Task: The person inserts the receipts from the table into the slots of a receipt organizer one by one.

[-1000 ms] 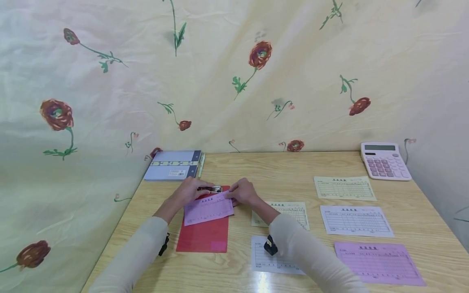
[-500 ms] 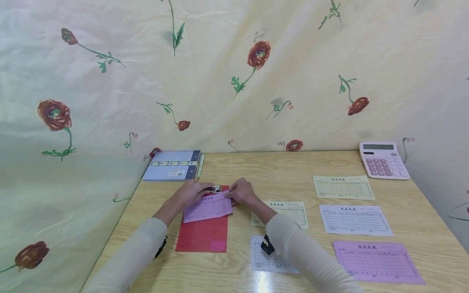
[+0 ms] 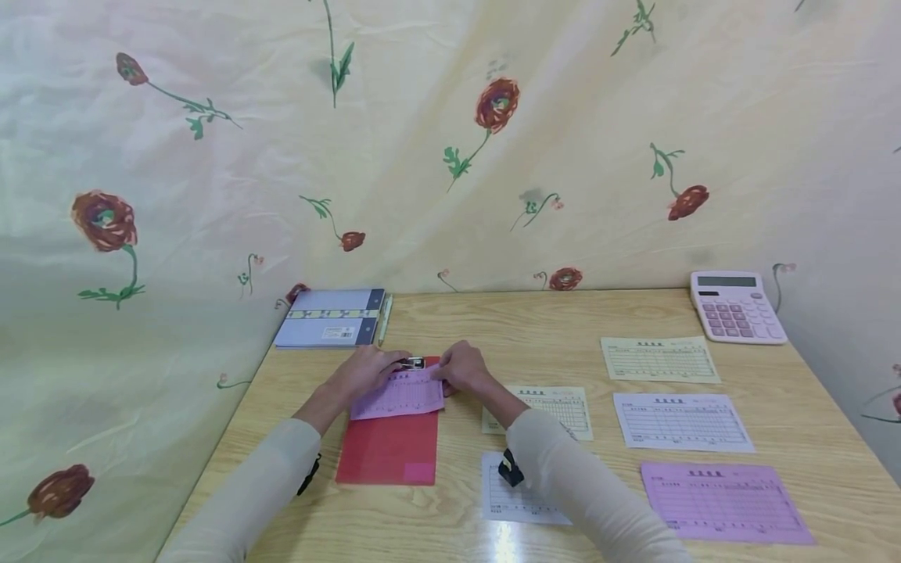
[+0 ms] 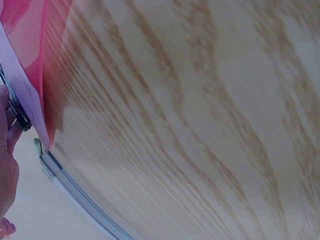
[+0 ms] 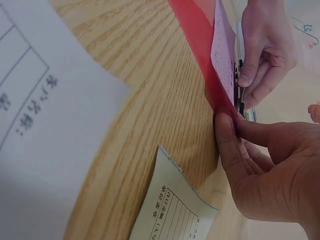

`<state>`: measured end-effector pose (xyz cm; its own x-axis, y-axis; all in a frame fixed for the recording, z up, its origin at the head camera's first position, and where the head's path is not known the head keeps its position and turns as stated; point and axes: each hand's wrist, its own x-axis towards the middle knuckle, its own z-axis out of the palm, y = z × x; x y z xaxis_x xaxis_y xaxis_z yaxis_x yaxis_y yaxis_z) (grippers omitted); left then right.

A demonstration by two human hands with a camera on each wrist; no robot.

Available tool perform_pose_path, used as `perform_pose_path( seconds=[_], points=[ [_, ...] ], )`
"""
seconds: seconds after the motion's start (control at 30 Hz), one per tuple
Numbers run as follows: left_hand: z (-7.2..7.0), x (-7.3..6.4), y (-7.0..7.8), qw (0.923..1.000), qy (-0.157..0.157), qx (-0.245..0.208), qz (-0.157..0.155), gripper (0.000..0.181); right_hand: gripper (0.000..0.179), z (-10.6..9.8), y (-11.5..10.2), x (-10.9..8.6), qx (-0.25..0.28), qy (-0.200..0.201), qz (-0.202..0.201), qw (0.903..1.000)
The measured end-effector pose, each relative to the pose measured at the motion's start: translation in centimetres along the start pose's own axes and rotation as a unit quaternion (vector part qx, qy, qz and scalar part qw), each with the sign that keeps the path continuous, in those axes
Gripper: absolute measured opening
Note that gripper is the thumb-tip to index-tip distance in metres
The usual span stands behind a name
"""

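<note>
A red clipboard lies on the left part of the table, its top end lifted off the wood in the right wrist view. Across its upper half lies a pink printed form. With thumb and fingers, my left hand grips the metal clip at the top. My right hand pinches the form's upper right corner together with the clipboard's edge; in the right wrist view its thumb is on the form side. How far the form's top edge sits under the clip is hidden.
Right of the clipboard lie a yellow form and a white form, partly under the right forearm. Farther right are another yellow form, white form and pink form. A calculator, notebook and pen stand behind.
The pink form has turned from a tilt to nearly straight across the clipboard, its lower edge rising a little. Both hands stay near the same places.
</note>
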<state>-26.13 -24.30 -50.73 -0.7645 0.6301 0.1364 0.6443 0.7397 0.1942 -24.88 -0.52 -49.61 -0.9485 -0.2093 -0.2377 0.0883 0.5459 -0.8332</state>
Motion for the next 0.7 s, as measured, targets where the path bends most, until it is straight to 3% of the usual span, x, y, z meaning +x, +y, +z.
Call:
perform_pose_path(
  seconds=[0.4, 0.7],
  points=[
    [-0.2, -0.01, 0.19, 0.9997, -0.012, -0.011, -0.016, 0.033, 0.016, -0.15, -0.33, 0.14, -0.015, -0.01, 0.009, 0.9998],
    [-0.2, -0.01, 0.23, 0.9998, -0.011, -0.008, -0.011, 0.032, 0.025, -0.28, -0.1, 0.59, 0.022, -0.028, 0.025, 0.999]
  ],
)
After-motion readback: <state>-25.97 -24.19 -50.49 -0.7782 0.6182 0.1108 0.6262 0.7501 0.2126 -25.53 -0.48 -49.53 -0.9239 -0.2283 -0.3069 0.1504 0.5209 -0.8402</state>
